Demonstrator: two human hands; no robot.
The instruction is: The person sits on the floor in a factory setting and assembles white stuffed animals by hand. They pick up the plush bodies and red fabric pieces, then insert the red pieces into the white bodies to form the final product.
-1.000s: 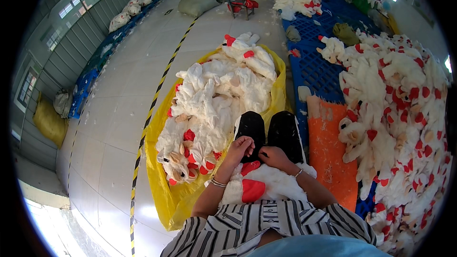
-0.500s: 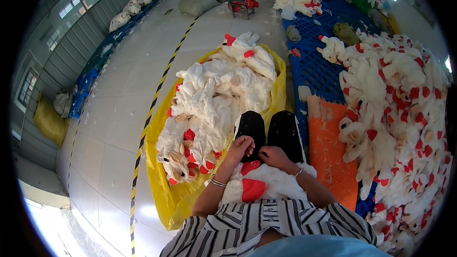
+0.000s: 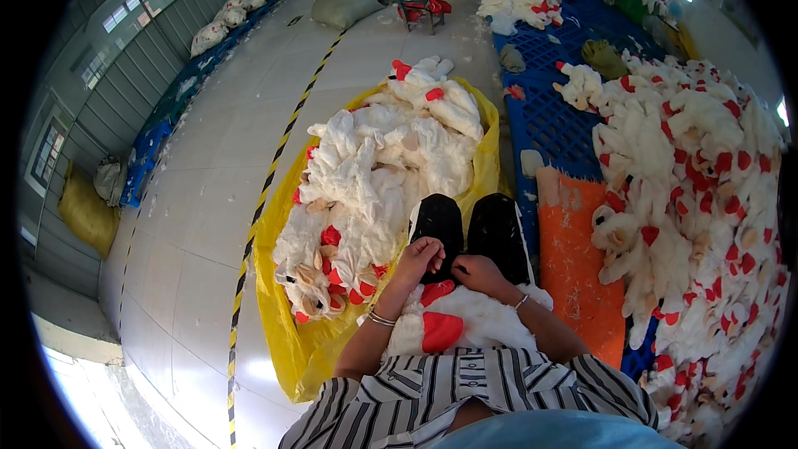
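Observation:
Across my lap lies a white furry plush skin with red patches, partly hidden by my forearms. Above it my left hand is raised, its fingers curled in and pressed together. My right hand sits a little to the right, thumb and fingertips in a pinch. A small gap separates the two hands. Whatever either hand may hold is too small to make out. Just beyond them are my black shoes.
A yellow sheet to the front left bears a heap of white plush skins. On the right, an orange mat lies beside a larger plush pile. Farther off stand blue pallets, a small chair and a stuffed sack.

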